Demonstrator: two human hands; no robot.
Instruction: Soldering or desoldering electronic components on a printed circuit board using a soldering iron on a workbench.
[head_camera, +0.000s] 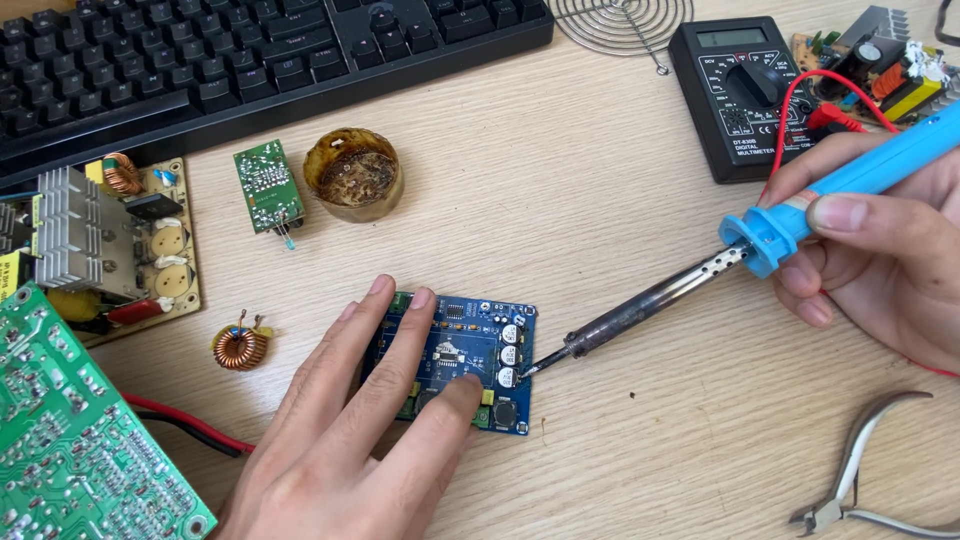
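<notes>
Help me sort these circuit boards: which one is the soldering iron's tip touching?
The blue board under the left hand, tip at its right edge. The small green board and other boards lie untouched.

A black keyboard, multimeter, flux tin, copper coil and pliers lie about the wooden desk

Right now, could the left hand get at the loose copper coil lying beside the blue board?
Probably yes. The left hand rests flat on the blue board, and the copper coil lies just to its left on bare table, with nothing between. It would have to let go of the board.
</notes>
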